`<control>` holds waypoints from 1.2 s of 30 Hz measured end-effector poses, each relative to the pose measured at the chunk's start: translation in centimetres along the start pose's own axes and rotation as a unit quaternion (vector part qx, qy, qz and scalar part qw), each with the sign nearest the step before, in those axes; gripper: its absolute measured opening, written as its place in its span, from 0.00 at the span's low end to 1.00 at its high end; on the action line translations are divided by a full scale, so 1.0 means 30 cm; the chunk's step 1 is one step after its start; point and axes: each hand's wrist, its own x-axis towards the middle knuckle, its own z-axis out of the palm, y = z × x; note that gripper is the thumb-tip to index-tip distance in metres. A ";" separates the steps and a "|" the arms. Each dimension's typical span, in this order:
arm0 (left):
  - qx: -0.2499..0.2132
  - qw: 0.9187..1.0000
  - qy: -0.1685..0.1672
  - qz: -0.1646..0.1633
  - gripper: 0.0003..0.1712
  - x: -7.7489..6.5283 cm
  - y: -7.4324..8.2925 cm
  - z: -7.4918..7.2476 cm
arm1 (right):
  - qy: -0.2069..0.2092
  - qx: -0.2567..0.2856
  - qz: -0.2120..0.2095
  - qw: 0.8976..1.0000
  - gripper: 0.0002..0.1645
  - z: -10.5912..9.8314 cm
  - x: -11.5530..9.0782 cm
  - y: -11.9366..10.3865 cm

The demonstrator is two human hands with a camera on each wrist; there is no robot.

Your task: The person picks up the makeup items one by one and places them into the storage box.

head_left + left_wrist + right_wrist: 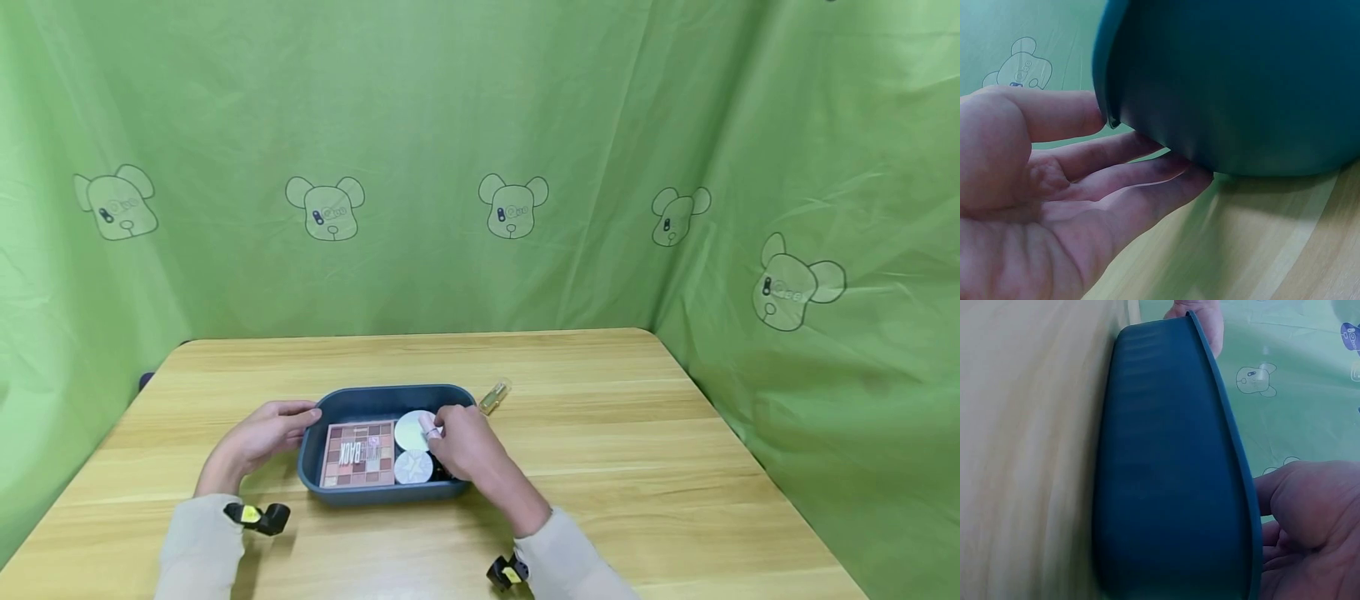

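Observation:
A dark blue oval-cornered storage box (386, 497) stands on the table. At its left end my left hand (268, 433) holds the rim, thumb on the edge; in the left wrist view its fingers (1147, 194) touch the outer wall. My right hand (468, 442) reaches over the right end and pinches a small pale pink item (428, 423), its kind unclear. Inside lie an eyeshadow palette (358, 454) marked "BACK", a round white compact (408, 432) and a smaller round embossed case (413, 467). Dark items beneath my right hand are mostly hidden. The right wrist view shows mainly the box's outer wall (1166, 456).
Just beyond the box's right back corner, a small clear and gold tube (494, 397) lies on the wooden table (600, 433). Green curtains (420, 108) with printed bear heads hang behind and along the sides.

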 end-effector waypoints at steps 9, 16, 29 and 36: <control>0.001 1.000 0.001 -0.003 0.34 -0.001 0.000 -0.001 | 0.009 -0.013 -0.009 1.000 0.09 0.013 0.002 -0.001; 0.000 1.000 -0.002 -0.002 0.34 -0.001 0.000 -0.001 | -0.008 -0.014 0.011 1.000 0.10 0.019 0.003 -0.004; 0.001 1.000 0.002 -0.006 0.34 -0.002 0.003 0.002 | -0.004 -0.021 -0.001 1.000 0.11 0.036 0.005 0.003; 0.001 1.000 0.002 -0.005 0.34 0.000 0.001 0.000 | -0.005 -0.022 -0.004 1.000 0.12 0.037 0.005 0.003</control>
